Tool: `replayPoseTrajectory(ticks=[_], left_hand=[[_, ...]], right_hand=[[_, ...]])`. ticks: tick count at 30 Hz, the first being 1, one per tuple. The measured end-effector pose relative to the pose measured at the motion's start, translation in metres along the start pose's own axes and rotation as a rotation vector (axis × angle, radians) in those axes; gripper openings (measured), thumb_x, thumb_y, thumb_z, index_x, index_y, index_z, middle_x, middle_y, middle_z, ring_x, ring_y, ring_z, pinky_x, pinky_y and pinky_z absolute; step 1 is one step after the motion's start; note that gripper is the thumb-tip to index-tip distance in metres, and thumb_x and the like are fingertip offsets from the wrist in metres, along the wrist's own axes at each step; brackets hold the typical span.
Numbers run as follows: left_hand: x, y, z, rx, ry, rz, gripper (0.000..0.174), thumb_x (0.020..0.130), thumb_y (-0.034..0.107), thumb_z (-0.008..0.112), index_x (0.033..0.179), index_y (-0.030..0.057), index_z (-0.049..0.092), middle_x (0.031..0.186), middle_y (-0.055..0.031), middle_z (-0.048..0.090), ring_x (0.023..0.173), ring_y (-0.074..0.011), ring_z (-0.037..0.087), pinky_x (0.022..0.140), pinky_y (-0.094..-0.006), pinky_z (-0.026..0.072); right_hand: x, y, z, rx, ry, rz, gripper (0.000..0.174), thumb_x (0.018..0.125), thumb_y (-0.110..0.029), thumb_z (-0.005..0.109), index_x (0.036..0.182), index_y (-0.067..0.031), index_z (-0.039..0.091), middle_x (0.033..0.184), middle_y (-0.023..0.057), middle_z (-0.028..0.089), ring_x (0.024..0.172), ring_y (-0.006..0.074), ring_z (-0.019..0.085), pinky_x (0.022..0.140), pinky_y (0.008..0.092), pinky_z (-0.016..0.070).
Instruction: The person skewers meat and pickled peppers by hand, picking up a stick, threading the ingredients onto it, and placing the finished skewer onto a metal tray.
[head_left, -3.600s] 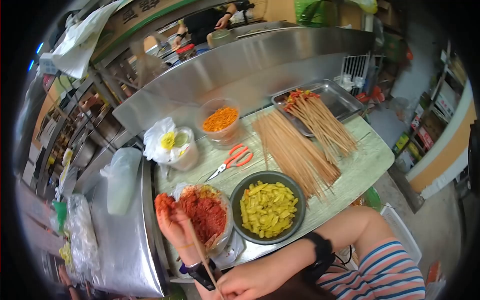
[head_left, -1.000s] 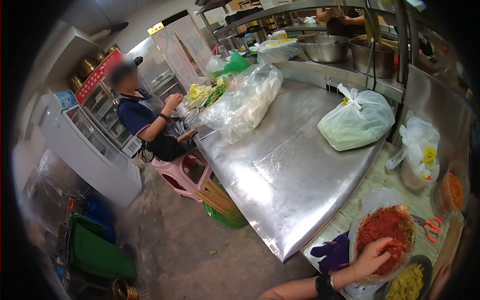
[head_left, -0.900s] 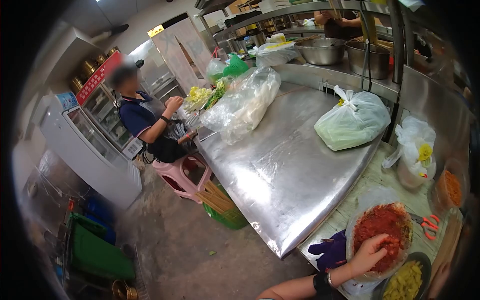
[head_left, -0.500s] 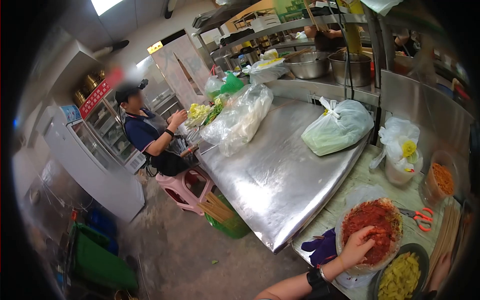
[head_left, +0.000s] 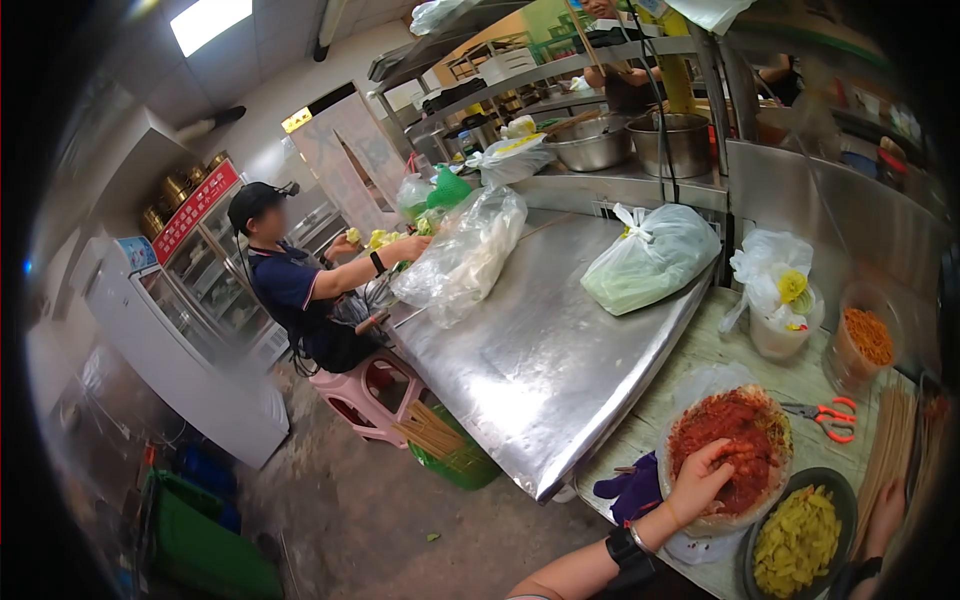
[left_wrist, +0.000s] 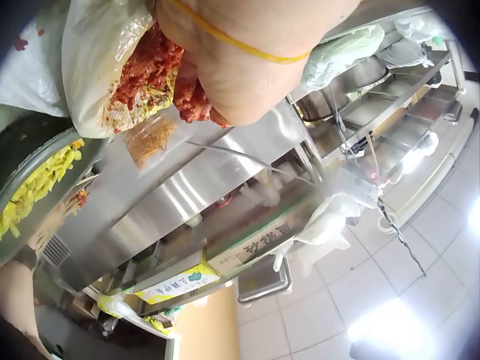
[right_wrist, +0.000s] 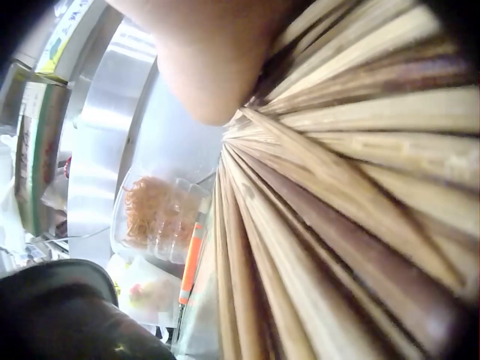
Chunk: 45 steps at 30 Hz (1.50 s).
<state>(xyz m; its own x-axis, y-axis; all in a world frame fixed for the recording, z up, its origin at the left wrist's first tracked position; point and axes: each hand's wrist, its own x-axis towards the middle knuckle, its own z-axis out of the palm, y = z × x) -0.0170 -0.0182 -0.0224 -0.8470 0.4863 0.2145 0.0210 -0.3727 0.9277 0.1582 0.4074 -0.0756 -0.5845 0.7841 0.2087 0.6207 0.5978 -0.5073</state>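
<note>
In the head view my left hand (head_left: 700,482) reaches into a plastic-lined container (head_left: 786,468) of red minced meat mixture (head_left: 715,408). Its fingers are curled into the mixture; the left wrist view shows a red clump (left_wrist: 196,97) against the hand. At the far right of the head view, my right hand (head_left: 886,515) lies on a pile of wooden skewers (head_left: 886,425). The right wrist view shows part of that hand (right_wrist: 214,64) close up against the skewers, its other fingers hidden. Beside the meat, a dark bowl (head_left: 750,555) holds yellow-green pieces (head_left: 797,540).
Orange-handled pliers (head_left: 832,416), a tub of orange shreds (head_left: 866,338) and a bagged tub (head_left: 782,330) stand behind the meat. A purple glove (head_left: 632,488) lies left of it. A white bag (head_left: 652,258) sits on the steel table (head_left: 570,350). Another person (head_left: 300,280) sits at its far end.
The head view has turned from the board to the left, then slightly back right. The left hand has moved into the meat. The seated person's arms have stretched out toward the vegetables.
</note>
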Motion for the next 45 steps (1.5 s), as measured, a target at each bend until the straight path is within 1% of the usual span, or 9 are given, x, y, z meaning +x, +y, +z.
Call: replayPoseTrajectory(ticks=[7,21,30,32,34,36,39,42,45], left_hand=[[0.000,-0.007,-0.001,-0.137,0.019,-0.032,0.028,0.088,-0.002,0.047,0.115,-0.0010,0.053,0.105,-0.0025,0.058,0.084,-0.0073,0.053,0.073,-0.0220,0.0443],[0.001,-0.013,-0.003,-0.094,0.012,-0.044,0.027,0.089,-0.001,0.046,0.115,-0.0005,0.052,0.107,-0.0018,0.058,0.089,-0.0079,0.055,0.076,-0.0217,0.0446],[0.000,-0.002,0.001,-0.126,0.026,-0.058,0.028,0.087,-0.002,0.046,0.115,-0.0008,0.052,0.105,-0.0018,0.059,0.088,-0.0071,0.054,0.076,-0.0214,0.0445],[-0.002,0.000,0.001,-0.106,0.015,-0.064,0.029,0.087,-0.002,0.046,0.115,-0.0007,0.052,0.103,-0.0017,0.060,0.088,-0.0071,0.054,0.076,-0.0214,0.0445],[0.000,-0.001,-0.002,0.010,-0.009,-0.059,0.031,0.086,-0.001,0.049,0.117,-0.0020,0.051,0.109,-0.0019,0.057,0.099,-0.0084,0.052,0.085,-0.0223,0.0420],[-0.001,0.002,-0.002,-0.032,-0.004,-0.109,0.029,0.086,0.000,0.049,0.114,-0.0019,0.053,0.107,-0.0021,0.059,0.096,-0.0078,0.053,0.083,-0.0215,0.0427],[-0.002,0.011,0.005,-0.040,0.040,-0.110,0.027,0.090,0.001,0.046,0.116,-0.0007,0.053,0.098,-0.0021,0.060,0.087,-0.0087,0.056,0.077,-0.0211,0.0452],[-0.002,0.002,-0.003,0.047,0.016,-0.118,0.028,0.089,0.001,0.047,0.116,-0.0013,0.052,0.099,-0.0032,0.060,0.088,-0.0094,0.057,0.078,-0.0215,0.0459],[-0.004,-0.002,-0.006,0.008,0.011,-0.130,0.029,0.088,0.000,0.047,0.116,-0.0018,0.052,0.105,-0.0064,0.061,0.091,-0.0122,0.058,0.080,-0.0246,0.0470]], right_hand=[[0.003,0.001,0.001,-0.041,-0.021,-0.002,0.036,0.093,-0.016,0.044,0.119,0.0088,0.047,0.112,0.0250,0.056,0.106,0.0311,0.056,0.086,0.0333,0.0432],[0.010,0.017,0.009,0.014,-0.049,0.016,0.034,0.090,-0.011,0.045,0.117,0.0109,0.045,0.108,0.0248,0.057,0.104,0.0270,0.057,0.085,0.0318,0.0436],[0.004,0.011,0.011,0.038,0.046,-0.038,0.027,0.087,-0.013,0.047,0.105,0.0074,0.049,0.086,0.0193,0.057,0.077,0.0234,0.058,0.070,0.0304,0.0440],[0.004,0.014,0.016,0.023,0.197,-0.104,0.023,0.087,-0.012,0.047,0.102,0.0056,0.049,0.082,0.0203,0.055,0.070,0.0253,0.055,0.065,0.0313,0.0432],[0.001,0.006,0.011,0.007,0.205,-0.102,0.021,0.087,-0.012,0.047,0.100,0.0052,0.049,0.079,0.0211,0.054,0.068,0.0275,0.054,0.063,0.0324,0.0428],[0.001,0.003,0.013,0.043,0.230,-0.127,0.019,0.087,-0.012,0.047,0.093,0.0054,0.049,0.075,0.0236,0.052,0.064,0.0342,0.053,0.059,0.0349,0.0420],[0.002,0.006,0.015,0.042,0.239,-0.106,0.017,0.085,-0.011,0.048,0.089,0.0057,0.048,0.073,0.0245,0.052,0.063,0.0371,0.052,0.057,0.0368,0.0413],[-0.007,-0.015,0.001,0.040,0.186,-0.060,0.012,0.081,-0.006,0.049,0.084,0.0052,0.047,0.071,0.0243,0.050,0.063,0.0389,0.051,0.056,0.0394,0.0399],[-0.014,-0.031,-0.005,-0.006,0.265,-0.086,0.008,0.077,-0.003,0.049,0.076,0.0039,0.045,0.067,0.0231,0.048,0.062,0.0395,0.049,0.056,0.0410,0.0387]])
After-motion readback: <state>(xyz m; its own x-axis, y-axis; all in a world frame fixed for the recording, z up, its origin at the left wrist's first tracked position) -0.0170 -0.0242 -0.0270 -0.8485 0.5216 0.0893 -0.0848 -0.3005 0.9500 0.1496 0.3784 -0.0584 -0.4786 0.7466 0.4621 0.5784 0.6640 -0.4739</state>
